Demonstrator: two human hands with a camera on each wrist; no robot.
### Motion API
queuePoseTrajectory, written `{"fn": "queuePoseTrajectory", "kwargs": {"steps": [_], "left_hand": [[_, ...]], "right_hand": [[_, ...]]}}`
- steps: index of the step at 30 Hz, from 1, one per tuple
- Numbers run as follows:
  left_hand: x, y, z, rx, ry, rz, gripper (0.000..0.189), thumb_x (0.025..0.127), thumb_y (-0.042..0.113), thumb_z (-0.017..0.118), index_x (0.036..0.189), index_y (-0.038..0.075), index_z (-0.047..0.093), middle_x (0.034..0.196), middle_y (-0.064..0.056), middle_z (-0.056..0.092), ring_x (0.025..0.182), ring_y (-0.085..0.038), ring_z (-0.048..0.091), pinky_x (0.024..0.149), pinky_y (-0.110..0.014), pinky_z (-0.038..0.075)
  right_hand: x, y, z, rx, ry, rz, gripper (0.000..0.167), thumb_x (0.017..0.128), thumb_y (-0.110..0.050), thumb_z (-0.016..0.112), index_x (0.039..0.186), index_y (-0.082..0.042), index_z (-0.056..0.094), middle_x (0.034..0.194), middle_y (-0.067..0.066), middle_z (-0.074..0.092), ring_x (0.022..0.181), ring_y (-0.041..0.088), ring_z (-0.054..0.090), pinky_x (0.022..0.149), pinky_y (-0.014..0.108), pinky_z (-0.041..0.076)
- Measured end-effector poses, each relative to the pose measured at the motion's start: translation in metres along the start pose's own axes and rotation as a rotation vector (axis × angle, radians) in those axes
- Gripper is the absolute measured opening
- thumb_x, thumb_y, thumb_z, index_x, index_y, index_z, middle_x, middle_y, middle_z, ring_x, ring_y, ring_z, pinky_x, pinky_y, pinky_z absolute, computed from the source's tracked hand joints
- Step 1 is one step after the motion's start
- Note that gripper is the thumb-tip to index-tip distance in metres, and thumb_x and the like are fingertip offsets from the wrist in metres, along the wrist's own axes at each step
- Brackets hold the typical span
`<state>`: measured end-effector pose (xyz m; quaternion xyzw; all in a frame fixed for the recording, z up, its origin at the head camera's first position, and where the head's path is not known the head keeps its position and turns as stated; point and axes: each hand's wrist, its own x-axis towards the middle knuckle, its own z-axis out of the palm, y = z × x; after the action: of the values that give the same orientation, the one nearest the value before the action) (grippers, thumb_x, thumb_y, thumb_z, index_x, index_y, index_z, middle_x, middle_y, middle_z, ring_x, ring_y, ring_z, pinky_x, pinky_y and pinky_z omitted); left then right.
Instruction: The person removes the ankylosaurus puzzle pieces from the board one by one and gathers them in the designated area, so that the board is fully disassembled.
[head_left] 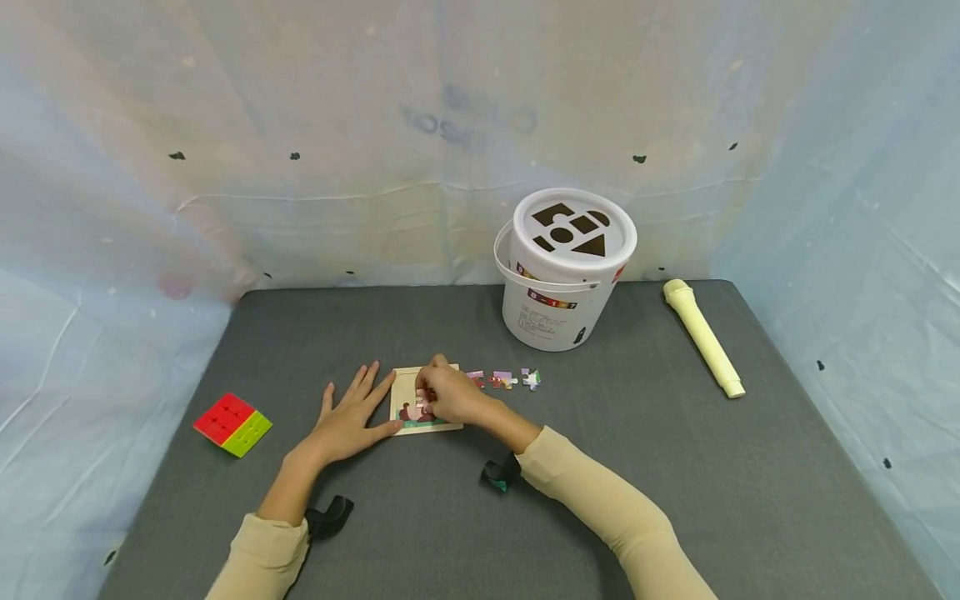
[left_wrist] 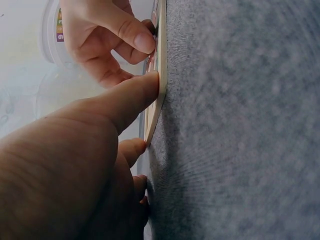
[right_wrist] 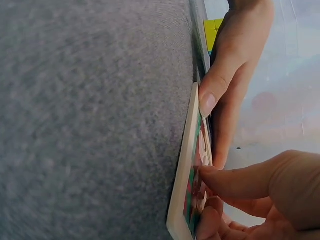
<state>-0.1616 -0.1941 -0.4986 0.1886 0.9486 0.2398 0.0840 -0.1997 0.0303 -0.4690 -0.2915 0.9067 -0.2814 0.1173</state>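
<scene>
- The grey table (head_left: 675,500) makes a flat base; a light wooden board (head_left: 431,429) could slide on it, so bracing seems wise.
- The white bucket (head_left: 551,312) stands at the back, well apart from the hands, and should hinder neither wrist.
- The left hand (head_left: 345,429) is spread wide and grips nothing; thumb and forefinger touch the board's left side near its two corners. That makes a good brace: light pressure should do, with fingertips out of the unfilled area.
- The right hand (head_left: 453,396) bends over the board, thumb and fingers narrowed in a pinch on a puzzle piece (head_left: 421,400), which they mostly hide. Raising the knuckles slightly may give a better view.
- The board lies flat between the hands, picture showing along its lower part, bare wood at upper left. Building outward from the filled part looks surest.
- Three loose pieces (head_left: 504,380) lie in a row to the right; the sleeve is best lifted clear of them.
- The pinched piece wants its outline matched to its neighbours, then straight downward pressure; forced at a slant, it could lift them.
</scene>
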Motion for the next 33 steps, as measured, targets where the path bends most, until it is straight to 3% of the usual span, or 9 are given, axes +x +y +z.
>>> {"fn": "queuePoseTrajectory", "kwargs": {"steps": [13,23,33], "left_hand": [[0.001,0.002,-0.002,0.029,-0.035,-0.026,0.088,0.094,0.058,0.06,0.16,0.014,0.024,0.165,-0.019,0.008,0.151,-0.039,0.005,0.108,-0.073,-0.006],[0.002,0.0,0.0,0.023,-0.03,-0.016,0.088,0.094,0.057,0.061,0.16,0.014,0.024,0.165,-0.02,0.008,0.152,-0.039,0.005,0.108,-0.073,-0.007],[0.001,-0.001,-0.001,0.025,-0.046,-0.025,0.088,0.094,0.057,0.06,0.161,0.015,0.022,0.166,-0.018,0.006,0.152,-0.038,0.003,0.109,-0.072,-0.009]], "right_hand": [[0.001,0.005,0.003,0.007,0.014,-0.046,0.03,0.083,0.002,0.078,0.104,-0.008,0.06,0.094,0.003,0.055,0.078,0.012,0.049,0.066,0.023,0.04],[-0.002,0.012,0.003,0.142,0.02,-0.09,0.017,0.095,0.004,0.063,0.102,-0.008,0.054,0.082,0.001,0.055,0.065,0.011,0.045,0.058,0.021,0.035],[-0.003,0.017,-0.002,0.342,-0.055,-0.074,0.009,0.098,0.006,0.056,0.103,-0.002,0.052,0.083,0.002,0.05,0.063,0.01,0.044,0.057,0.021,0.037]]}}
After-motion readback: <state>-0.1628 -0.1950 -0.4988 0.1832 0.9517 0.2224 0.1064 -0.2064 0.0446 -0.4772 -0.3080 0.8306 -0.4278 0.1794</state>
